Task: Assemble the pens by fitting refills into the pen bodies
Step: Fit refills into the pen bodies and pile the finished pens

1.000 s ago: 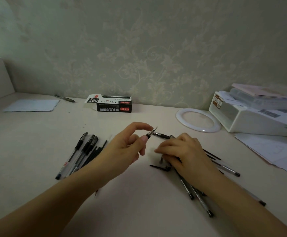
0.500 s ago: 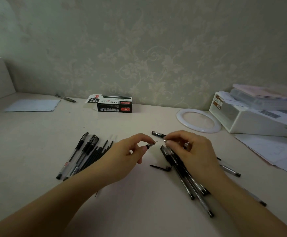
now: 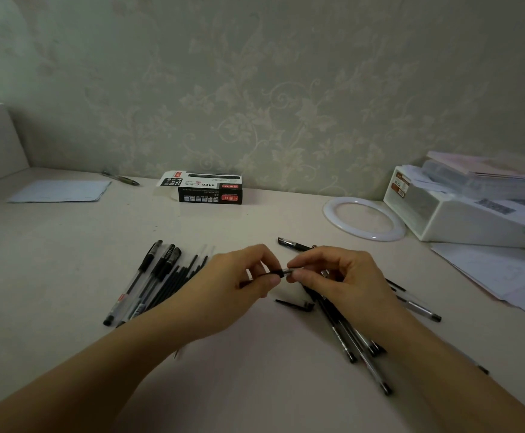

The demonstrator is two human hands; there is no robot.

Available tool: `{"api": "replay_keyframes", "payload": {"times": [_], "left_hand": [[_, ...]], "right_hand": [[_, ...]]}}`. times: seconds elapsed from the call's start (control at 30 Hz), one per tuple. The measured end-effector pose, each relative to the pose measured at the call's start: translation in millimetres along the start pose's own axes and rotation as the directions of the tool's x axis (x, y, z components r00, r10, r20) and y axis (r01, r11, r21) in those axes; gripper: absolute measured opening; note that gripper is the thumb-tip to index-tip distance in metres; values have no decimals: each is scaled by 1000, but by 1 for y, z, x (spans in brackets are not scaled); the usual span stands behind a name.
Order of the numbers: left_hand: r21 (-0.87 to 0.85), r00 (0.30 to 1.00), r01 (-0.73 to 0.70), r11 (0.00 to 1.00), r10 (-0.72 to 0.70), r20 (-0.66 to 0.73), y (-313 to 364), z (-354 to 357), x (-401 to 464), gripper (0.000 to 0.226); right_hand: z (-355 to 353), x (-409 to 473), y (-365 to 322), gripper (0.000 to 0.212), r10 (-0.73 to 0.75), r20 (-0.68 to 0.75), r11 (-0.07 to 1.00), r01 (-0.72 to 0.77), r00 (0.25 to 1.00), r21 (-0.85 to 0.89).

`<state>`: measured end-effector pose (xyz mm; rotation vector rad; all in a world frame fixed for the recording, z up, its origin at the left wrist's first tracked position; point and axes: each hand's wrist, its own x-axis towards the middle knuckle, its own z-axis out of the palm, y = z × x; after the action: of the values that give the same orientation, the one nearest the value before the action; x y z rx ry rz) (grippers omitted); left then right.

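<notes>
Head view: left hand (image 3: 239, 285) and right hand (image 3: 333, 276) each pinch one pen (image 3: 281, 271) between them; keep both grips coaxial, twisting gently above the desk (image 3: 255, 385).

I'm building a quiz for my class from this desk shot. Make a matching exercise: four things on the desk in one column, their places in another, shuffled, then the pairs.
Things:
1. pen box
2. white ring
3. sheet of paper
4. loose black clip

Places:
A. far left of the desk
B. just in front of the two hands
C. by the wall, middle of the desk
D. beside the white storage bin, right

Pairs: 1-C, 2-D, 3-A, 4-B
</notes>
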<state>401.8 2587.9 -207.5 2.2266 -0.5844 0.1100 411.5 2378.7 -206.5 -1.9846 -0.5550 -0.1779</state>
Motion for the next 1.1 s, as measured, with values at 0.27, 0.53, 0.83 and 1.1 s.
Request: {"api": "replay_keyframes", "payload": {"times": [0.27,0.53,0.83,1.1], "left_hand": [[43,992,-96,994,99,-78,8,2,-1,4],[50,994,-78,996,81,-76,8,2,-2,9],[51,995,-86,995,88,-51,7,3,-2,6],[24,995,-82,996,83,-62,6,2,-1,6]], "right_hand": [[1,-1,-3,21,-28,-14,996,27,1000,-82],[3,-2,-4,18,-70,5,981,69,998,-179],[4,-3,-3,37,-71,15,985,73,997,-159],[2,-3,-4,26,-70,42,987,75,997,-141]]}}
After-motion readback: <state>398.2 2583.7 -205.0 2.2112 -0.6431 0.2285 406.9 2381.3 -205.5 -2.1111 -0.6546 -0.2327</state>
